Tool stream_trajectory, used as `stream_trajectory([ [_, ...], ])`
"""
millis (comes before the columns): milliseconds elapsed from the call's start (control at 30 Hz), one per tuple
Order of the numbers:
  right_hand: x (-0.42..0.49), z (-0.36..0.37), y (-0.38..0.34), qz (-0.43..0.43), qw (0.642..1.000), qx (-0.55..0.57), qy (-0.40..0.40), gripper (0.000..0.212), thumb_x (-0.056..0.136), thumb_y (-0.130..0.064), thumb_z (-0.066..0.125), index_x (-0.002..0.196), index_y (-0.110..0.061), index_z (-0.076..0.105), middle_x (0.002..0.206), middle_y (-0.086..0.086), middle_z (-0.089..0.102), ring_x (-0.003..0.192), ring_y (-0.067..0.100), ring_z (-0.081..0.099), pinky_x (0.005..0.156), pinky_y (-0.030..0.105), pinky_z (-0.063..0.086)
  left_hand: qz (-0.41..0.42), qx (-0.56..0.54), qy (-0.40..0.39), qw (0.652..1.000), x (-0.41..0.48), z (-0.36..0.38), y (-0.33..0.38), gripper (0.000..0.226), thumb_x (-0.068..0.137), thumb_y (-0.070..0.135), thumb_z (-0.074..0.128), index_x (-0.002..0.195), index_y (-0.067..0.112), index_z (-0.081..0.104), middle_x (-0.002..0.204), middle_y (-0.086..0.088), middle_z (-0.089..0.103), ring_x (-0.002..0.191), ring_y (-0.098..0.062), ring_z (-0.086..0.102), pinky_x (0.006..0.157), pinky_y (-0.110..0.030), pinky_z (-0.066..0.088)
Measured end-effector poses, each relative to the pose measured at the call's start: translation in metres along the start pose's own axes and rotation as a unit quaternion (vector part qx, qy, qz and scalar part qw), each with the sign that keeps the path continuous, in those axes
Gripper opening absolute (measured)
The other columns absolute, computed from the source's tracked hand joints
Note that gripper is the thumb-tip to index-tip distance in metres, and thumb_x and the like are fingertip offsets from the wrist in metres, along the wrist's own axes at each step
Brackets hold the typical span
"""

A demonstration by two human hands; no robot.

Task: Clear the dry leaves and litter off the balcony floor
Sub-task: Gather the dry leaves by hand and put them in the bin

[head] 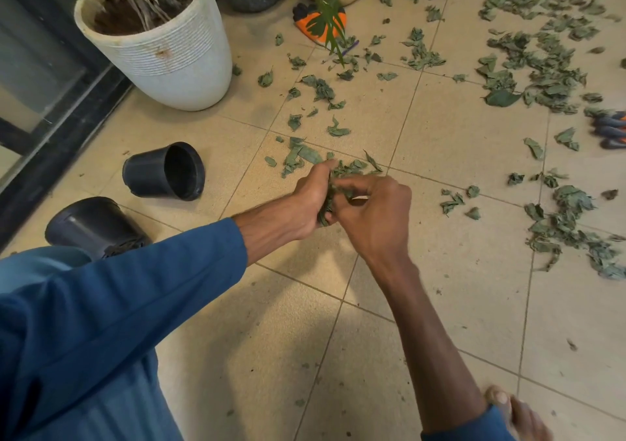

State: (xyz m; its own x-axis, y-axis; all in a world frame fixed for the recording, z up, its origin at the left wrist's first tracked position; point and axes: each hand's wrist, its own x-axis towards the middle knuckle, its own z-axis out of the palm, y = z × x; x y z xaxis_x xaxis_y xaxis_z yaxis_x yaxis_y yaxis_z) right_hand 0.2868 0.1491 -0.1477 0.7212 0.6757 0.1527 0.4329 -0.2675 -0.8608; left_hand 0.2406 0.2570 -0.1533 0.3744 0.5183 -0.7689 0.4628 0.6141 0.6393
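Gripping dry leaves [340, 188], L hand [310, 200], R hand [376, 212]; black pot [149, 173] prob. empty.

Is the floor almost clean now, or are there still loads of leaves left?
Not nearly. The floor tiles closest to the person look mostly clear, only crumbs. The left hand and right hand grip a bunch of leaves. Still left: the big scatter far right, a pile on the right, and loose leaves by the white pot.

Bare tile floor [457, 156] lies between dry leaves [542, 61] and black pot [166, 171].
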Motion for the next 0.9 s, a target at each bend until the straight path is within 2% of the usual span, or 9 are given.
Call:
stream_trajectory([
  [100,-0.005,0.010,0.000,-0.044,0.996,-0.079,-0.015,0.018,0.078,-0.006,0.069,0.082,-0.019,0.079,0.077,-0.004,0.073,0.074,0.014,0.065,0.071,0.035,0.055,-0.001,0.012,0.008,1.000,0.005,-0.002,0.000,0.042,0.097,0.049,0.056,0.097,0.009,0.071,0.072,-0.003,0.067,0.074,-0.020,0.061,0.072,-0.036,0.052],
  [200,-0.007,0.017,-0.004,-0.065,0.989,-0.133,-0.022,0.016,0.079,0.000,0.066,0.074,-0.014,0.073,0.069,-0.001,0.066,0.074,0.019,0.055,0.066,0.034,0.047,-0.002,0.001,0.005,1.000,0.008,-0.005,-0.001,0.044,0.096,0.044,0.058,0.112,0.005,0.072,0.092,-0.009,0.069,0.086,-0.023,0.065,0.078,-0.037,0.054],
  [367,-0.006,0.023,-0.005,-0.066,0.987,-0.135,-0.053,0.021,0.085,0.005,0.061,0.073,-0.010,0.070,0.069,0.003,0.066,0.076,0.023,0.055,0.066,0.039,0.050,-0.015,-0.009,0.004,1.000,0.005,-0.010,0.002,0.030,0.102,0.037,0.052,0.092,0.011,0.063,0.076,-0.004,0.062,0.071,-0.017,0.060,0.057,-0.028,0.047],
  [533,-0.006,0.024,-0.012,-0.079,0.981,-0.105,-0.144,0.032,0.077,0.021,0.053,0.093,0.000,0.072,0.089,0.011,0.065,0.079,0.023,0.057,0.069,0.029,0.048,-0.013,-0.020,0.027,0.999,0.008,-0.017,0.003,0.030,0.102,0.034,0.050,0.083,0.014,0.061,0.074,-0.004,0.061,0.071,-0.018,0.059,0.059,-0.029,0.048],
  [600,-0.005,0.023,-0.013,-0.068,0.985,-0.093,-0.128,0.031,0.080,0.020,0.055,0.094,0.000,0.074,0.096,0.012,0.063,0.081,0.022,0.059,0.071,0.031,0.053,-0.007,-0.007,0.022,1.000,0.009,-0.017,0.003,0.031,0.100,0.030,0.049,0.076,0.016,0.061,0.068,-0.002,0.060,0.067,-0.018,0.058,0.056,-0.027,0.047],
  [667,-0.002,0.019,-0.014,-0.051,0.990,-0.084,-0.104,0.027,0.082,0.018,0.056,0.088,0.000,0.076,0.096,0.011,0.061,0.080,0.019,0.059,0.069,0.024,0.051,0.000,0.013,0.006,1.000,0.007,-0.015,0.001,0.036,0.098,0.023,0.045,0.064,0.019,0.055,0.057,0.002,0.054,0.057,-0.015,0.053,0.047,-0.022,0.042],
  [733,0.000,0.017,-0.011,-0.047,0.992,-0.071,-0.094,0.028,0.079,0.016,0.058,0.075,-0.005,0.075,0.082,0.008,0.064,0.072,0.015,0.058,0.063,0.020,0.046,0.009,0.045,0.002,0.999,0.005,-0.014,0.001,0.034,0.096,0.021,0.046,0.062,0.019,0.053,0.053,0.003,0.051,0.051,-0.013,0.048,0.043,-0.020,0.040],
  [800,0.001,0.013,-0.008,-0.025,0.996,-0.042,-0.079,0.027,0.077,0.011,0.063,0.068,-0.012,0.073,0.068,0.001,0.067,0.065,0.011,0.061,0.062,0.025,0.050,0.018,0.077,0.003,0.997,0.004,-0.013,0.001,0.028,0.091,0.019,0.050,0.064,0.018,0.056,0.054,0.002,0.053,0.048,-0.014,0.047,0.045,-0.022,0.040],
  [900,0.001,0.008,-0.004,0.048,0.998,0.023,-0.030,0.015,0.079,-0.005,0.080,0.083,-0.019,0.079,0.076,-0.011,0.073,0.073,0.000,0.067,0.072,0.015,0.054,0.031,0.087,0.014,0.996,0.002,-0.011,0.001,0.019,0.088,0.017,0.051,0.075,0.012,0.064,0.063,-0.004,0.059,0.043,-0.013,0.046,0.040,-0.020,0.036],
])
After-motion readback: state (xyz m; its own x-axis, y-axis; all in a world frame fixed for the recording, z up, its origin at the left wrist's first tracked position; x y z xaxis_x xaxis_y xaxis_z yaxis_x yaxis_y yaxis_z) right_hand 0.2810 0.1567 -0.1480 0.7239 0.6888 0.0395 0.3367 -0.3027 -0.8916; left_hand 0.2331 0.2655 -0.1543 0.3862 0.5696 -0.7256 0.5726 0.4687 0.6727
